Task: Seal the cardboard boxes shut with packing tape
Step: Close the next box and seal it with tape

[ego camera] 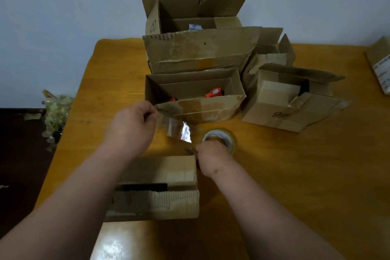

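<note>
— While the left hand (130,126) hung raised above the worktop (295,175), what was its grip doing?

— Its fingers were curled, pinching the free end of a clear, glossy strip of tape (177,130). That strip ran down and right toward the tape roll (219,138), a pale ring lying flat on the smooth orange-brown wood.

— And the right hand (211,157)?

— Lower, knuckles up, pressed against the roll's near side, its grip clenched on a thin dark tool (190,150) whose kind I could not tell.

— Where was the box?

— The near cardboard box (160,188) sat under the forearms, flaps folded but parted by a dark gap, corrugated edge showing. Behind the tape stood open boxes (196,95), rough brown, flaps patched with old shiny tape; one held something orange (214,93).
</note>
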### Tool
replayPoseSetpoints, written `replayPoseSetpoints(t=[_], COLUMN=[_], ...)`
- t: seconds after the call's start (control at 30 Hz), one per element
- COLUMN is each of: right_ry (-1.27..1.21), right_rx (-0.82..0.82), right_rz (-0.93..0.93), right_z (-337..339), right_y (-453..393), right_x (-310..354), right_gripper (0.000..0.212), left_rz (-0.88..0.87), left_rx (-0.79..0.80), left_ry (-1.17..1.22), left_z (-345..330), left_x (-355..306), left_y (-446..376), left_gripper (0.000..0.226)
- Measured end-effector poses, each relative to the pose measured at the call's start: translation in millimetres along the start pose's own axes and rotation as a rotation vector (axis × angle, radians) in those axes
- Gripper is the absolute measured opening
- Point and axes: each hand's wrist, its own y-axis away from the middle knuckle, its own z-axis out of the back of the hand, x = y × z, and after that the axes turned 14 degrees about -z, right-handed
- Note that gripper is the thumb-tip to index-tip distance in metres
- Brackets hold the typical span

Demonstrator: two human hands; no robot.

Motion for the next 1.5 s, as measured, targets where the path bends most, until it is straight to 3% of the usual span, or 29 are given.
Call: replayPoseSetpoints(t=[0.17,0.3,0.47,0.6,0.7,0.8,0.93,1.03,1.13,1.2,1.23,1.37,1.43,1.5], right_ry=[-0.056,-0.250,-0.756,-0.930,-0.928,-0.666,-0.483,-0.785,-1.266,-1.518,-1.610,-1.821,-1.811,-1.844], right_rx=[-0.023,-0.149,-0.349,-0.509,-0.449,-0.276,-0.320,-0.424,-0.461,-0.372,-0.278,0.276,0.407,0.453], right_rz=[0.022,0.073,-0.100,-0.304,-0.463,-0.496,-0.557,-0.568,-0.292,-0.114,-0.024,0.308,0.393,0.479], right_z=[-2.0,-3.3,-14.3,-47.9,-86.7,-119.6,-123.5,-91.2,-36.8,-4.0,7.2,29.3,30.3,28.2], right_y=[1.6,15.7,34.1,42.4,50.6,57.7,64.9,70.6,81.9,94.2,98.7,114.4,122.5,127.9], right_x=[-8.2,-29.0,-65.6,-82.6,-88.0,-84.6,-75.6,-68.2,-49.4,-33.1,-26.4,-5.1,1.1,4.6], right_gripper=[0.023,0.020,0.015,0.013,0.011,0.017,0.027,0.027,0.006,0.005,0.016,0.091,0.089,0.066], left_rz=[0.029,0.034,0.031,0.000,-0.021,-0.031,-0.056,-0.104,-0.147,-0.182,-0.202,-0.234,-0.226,-0.208], left_rx=[-0.033,-0.079,-0.120,-0.141,-0.141,-0.135,-0.101,-0.045,0.016,0.048,0.058,0.036,0.030,0.030], left_ry=[0.030,0.053,0.097,0.144,0.174,0.229,0.314,0.412,0.605,0.753,0.817,0.985,1.031,1.048], left_z=[16.0,23.5,31.0,33.0,33.7,33.9,37.0,46.4,59.9,71.4,77.5,99.7,106.9,110.6], left_x=[3.5,4.3,1.9,-3.9,-7.4,-10.9,-16.4,-21.7,-27.3,-31.5,-33.3,-30.6,-23.6,-16.0], left_y=[-1.9,0.4,0.5,4.9,10.0,16.9,29.9,41.1,50.5,56.9,60.0,70.1,74.6,80.0], left_gripper=[0.019,0.020,0.019,0.019,0.020,0.020,0.020,0.019,0.018,0.020,0.018,0.009,0.011,0.011])
